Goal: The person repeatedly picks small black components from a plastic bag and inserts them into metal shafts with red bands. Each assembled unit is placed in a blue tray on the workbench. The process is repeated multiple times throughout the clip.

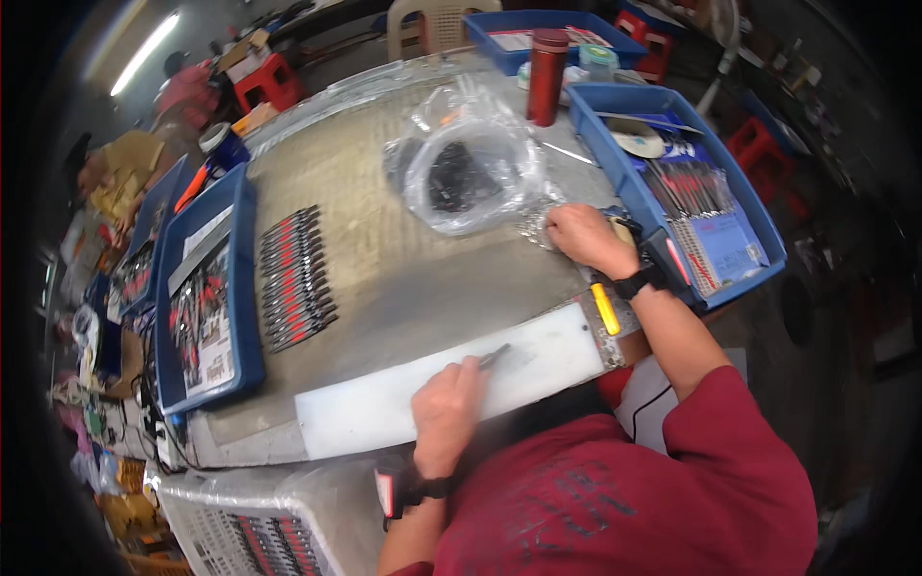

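My left hand (448,411) is closed on a small dark metal piece (495,357), held just over the long white board (360,415) at the table's near edge. My right hand (594,240) is at the right side of the table, fingers curled down by a scatter of small shiny pieces (538,227); whatever is between its fingertips is hidden. Beyond it stands an open clear plastic bag (514,182) with small black parts (461,178) inside. A yellow-handled tool (605,309) lies by the board's right end.
Red-and-black hand tools (295,278) lie in a row, left of centre. Blue trays (248,317) (768,230) flank the table, holding tools and papers. A red flask (547,77) stands far right. A white crate (206,538) of similar tools sits low left. Another person (125,168) is far left.
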